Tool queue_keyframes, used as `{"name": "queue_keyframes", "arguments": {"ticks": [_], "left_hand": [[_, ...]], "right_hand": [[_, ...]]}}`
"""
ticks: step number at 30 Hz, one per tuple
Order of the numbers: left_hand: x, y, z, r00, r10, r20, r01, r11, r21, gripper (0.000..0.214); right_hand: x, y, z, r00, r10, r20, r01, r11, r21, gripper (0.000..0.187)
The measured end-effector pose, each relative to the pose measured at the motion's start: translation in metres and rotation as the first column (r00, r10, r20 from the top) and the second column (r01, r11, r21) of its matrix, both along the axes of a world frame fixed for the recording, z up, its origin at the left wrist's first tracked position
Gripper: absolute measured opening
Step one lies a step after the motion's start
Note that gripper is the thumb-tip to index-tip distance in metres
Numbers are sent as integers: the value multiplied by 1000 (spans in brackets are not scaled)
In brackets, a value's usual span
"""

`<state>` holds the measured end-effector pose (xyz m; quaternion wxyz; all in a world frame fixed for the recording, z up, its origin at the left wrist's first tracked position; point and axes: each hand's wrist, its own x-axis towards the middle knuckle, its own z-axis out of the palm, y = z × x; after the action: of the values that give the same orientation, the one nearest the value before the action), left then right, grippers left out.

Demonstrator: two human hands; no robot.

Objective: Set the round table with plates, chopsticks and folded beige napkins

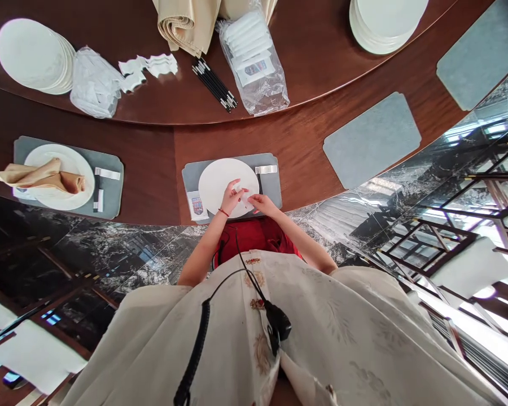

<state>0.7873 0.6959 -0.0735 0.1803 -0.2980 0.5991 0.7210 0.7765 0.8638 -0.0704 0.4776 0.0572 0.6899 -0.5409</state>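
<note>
Over the near edge of a white plate (pixel 220 180), my left hand (pixel 232 198) and my right hand (pixel 262 204) come close together. Between their fingertips is a small, translucent whitish piece (pixel 244 198), perhaps a thin wrapper; its kind is too small to tell. Both hands are closed in a pinch on it. The plate lies on a grey placemat (pixel 232 159). To its left is a white packet with a printed label (pixel 197 206). Dark chopsticks (pixel 259 181) lie right of the plate, partly hidden by my right hand, with a white-and-silver rest (pixel 266 169) near their far end.
At left, another setting has a folded gold napkin (pixel 53 177) on its plate. Bare placemats (pixel 372 140) lie rightward. On the raised round section are black chopsticks (pixel 214 84), bagged packets (pixel 254 62), white rests (pixel 148 69), gold cloth (pixel 186 25) and plate stacks (pixel 36 56). Chairs (pixel 469 265) flank me.
</note>
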Motion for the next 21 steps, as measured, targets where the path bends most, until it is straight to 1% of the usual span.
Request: {"name": "queue_keyframes", "arguments": {"ticks": [1,2,4,5,6,7,8,9,10,11,12,13,14,15,16,17,18,19,21], "left_hand": [[-1,1,0,999,18,-31,-19,1000,-15,56],[-2,2,-1,997,54,-59,-55,998,-26,53],[-2,6,-4,987,138,-77,-142,989,-45,41],[0,10,-5,986,156,-59,-159,986,-46,37],[3,14,-7,989,148,-25,-149,988,-37,35],[7,19,-8,993,119,13,-119,993,-19,37],[11,24,-9,995,83,45,-83,997,3,41],[16,29,-9,996,55,70,-57,998,23,46],[21,32,-9,995,49,86,-52,998,35,50],[24,32,-10,993,69,100,-72,997,33,51],[27,30,-10,988,110,112,-113,993,19,49],[29,24,-11,980,159,122,-161,987,1,45],[30,16,-13,970,209,127,-209,978,-18,41],[30,5,-15,958,257,124,-255,966,-35,39],[29,-9,-17,946,304,112,-300,953,-53,38],[29,-24,-19,934,344,97,-339,938,-68,38],[28,-41,-20,924,374,81,-368,926,-79,38],[28,-58,-21,915,399,67,-392,915,-93,39],[28,-94,-22,902,431,37,-424,897,-125,42]], "right_hand": [[2,-1,0,997,-61,46,64,997,-50,43],[3,-1,-2,989,-128,72,133,988,-73,44],[3,1,-6,957,-284,53,288,955,-67,46],[2,4,-9,933,-360,13,361,932,-46,47],[-1,9,-12,907,-419,-39,419,908,-16,48],[-7,15,-16,887,-451,-98,455,890,23,49],[-14,22,-19,881,-447,-156,461,885,69,49],[-23,31,-23,895,-397,-202,425,897,122,48],[-33,41,-26,925,-298,-235,343,921,183,45],[-44,50,-29,956,-149,-252,213,943,254,42],[-56,59,-31,968,37,-250,50,941,334,37],[-68,66,-34,944,236,-229,-124,900,417,32],[-79,70,-35,886,421,-194,-281,821,498,28],[-88,72,-37,806,573,-150,-402,714,573,25],[-97,72,-39,724,682,-99,-484,606,631,22],[-104,69,-42,658,752,-53,-533,514,672,20],[-109,65,-44,610,792,-18,-562,448,695,20],[-113,61,-47,580,815,5,-580,408,705,19],[-117,54,-54,556,830,36,-607,376,700,19]]}}
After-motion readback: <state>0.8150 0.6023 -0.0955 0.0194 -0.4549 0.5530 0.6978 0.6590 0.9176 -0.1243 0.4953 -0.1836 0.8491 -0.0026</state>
